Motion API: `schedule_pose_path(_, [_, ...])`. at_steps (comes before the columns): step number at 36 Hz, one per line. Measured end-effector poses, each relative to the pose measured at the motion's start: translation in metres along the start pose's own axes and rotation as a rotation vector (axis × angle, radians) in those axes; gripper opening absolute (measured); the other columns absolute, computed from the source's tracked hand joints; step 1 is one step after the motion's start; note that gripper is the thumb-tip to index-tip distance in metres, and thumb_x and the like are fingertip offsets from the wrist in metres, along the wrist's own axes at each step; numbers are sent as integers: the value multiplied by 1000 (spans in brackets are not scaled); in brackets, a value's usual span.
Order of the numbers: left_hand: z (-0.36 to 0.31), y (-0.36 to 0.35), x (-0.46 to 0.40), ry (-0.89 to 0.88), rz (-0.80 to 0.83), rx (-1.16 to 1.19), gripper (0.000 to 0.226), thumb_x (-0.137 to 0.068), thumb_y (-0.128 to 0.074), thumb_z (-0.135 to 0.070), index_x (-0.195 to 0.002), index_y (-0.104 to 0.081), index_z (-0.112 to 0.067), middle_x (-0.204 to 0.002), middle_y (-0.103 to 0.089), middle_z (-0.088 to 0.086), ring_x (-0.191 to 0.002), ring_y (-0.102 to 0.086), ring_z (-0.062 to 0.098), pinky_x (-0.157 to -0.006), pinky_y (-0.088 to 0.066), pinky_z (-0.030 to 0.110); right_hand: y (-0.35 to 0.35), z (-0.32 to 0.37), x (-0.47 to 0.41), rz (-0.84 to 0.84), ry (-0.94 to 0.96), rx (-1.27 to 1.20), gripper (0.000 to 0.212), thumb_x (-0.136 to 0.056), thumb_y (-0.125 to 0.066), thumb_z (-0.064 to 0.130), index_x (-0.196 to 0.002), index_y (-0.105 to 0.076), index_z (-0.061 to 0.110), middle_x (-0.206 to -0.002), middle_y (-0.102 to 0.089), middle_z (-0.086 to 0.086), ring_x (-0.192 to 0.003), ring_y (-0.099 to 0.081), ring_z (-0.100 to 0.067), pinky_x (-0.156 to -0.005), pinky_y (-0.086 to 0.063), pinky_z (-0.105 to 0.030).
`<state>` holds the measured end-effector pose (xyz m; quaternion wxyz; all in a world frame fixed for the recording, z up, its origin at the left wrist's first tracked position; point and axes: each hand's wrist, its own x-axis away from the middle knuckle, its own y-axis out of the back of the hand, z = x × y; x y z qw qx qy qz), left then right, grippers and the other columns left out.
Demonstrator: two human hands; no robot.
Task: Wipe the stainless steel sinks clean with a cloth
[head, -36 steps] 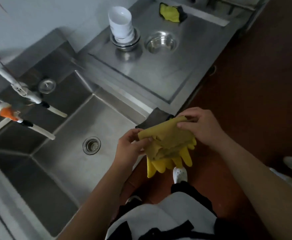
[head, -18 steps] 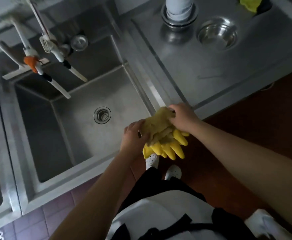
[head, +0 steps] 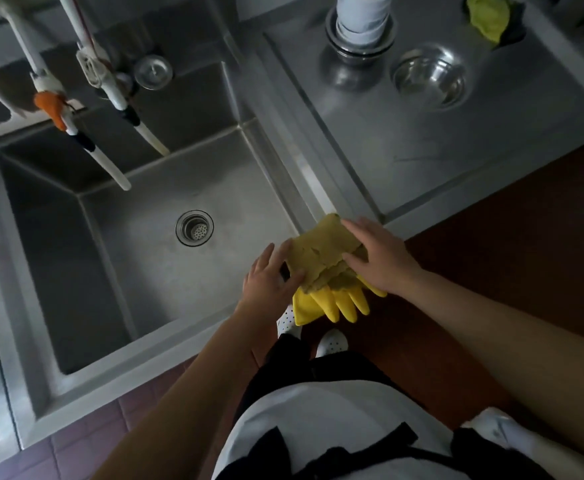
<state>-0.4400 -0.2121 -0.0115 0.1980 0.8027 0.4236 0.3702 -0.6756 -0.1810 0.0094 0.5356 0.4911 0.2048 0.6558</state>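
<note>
Cloth (head: 323, 252) sits at the sink's (head: 145, 258) front corner, at about 3 o'clock from the drain (head: 194, 227). It lies on top of yellow rubber gloves (head: 332, 303) that hang off the edge. The left hand (head: 269, 278) touches the cloth's left side and the right hand (head: 378, 259) rests on its right side. Fingers look fairly straight, so each grip looks loose, pressing more than clenching.

The gloves could slip off and fall to the floor, because they are smooth and half over the edge. The cloth could slide off with them.

The cloth looks soft, flat, thin and a bit torn. The sink is hard, shiny metal, shaped like a deep box. The bench (head: 404, 150) at 1 o'clock is flat steel, and it holds a round metal bowl (head: 429, 77).
</note>
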Motion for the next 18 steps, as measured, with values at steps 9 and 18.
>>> schedule_pose_path(9, [8,26,16,-16,-33,-56,70,-97,-53,-51,-157,-19,-39,-167,-11,3,-152,-13,29,-122,-15,49,2,30,19,-31,39,71,72,-96,-43,63,-158,-19,34,-166,-20,-4,-152,-19,-28,-121,-18,-53])
schedule_pose_path(18, [8,60,86,63,-278,-92,71,-95,-45,-64,-155,-11,-49,-168,-7,-3,-153,-12,29,-119,-15,54,26,61,60,-99,259,-12,67,-95,-50,61,-154,-31,36,-164,-26,2,-152,-20,-22,-122,-20,-50])
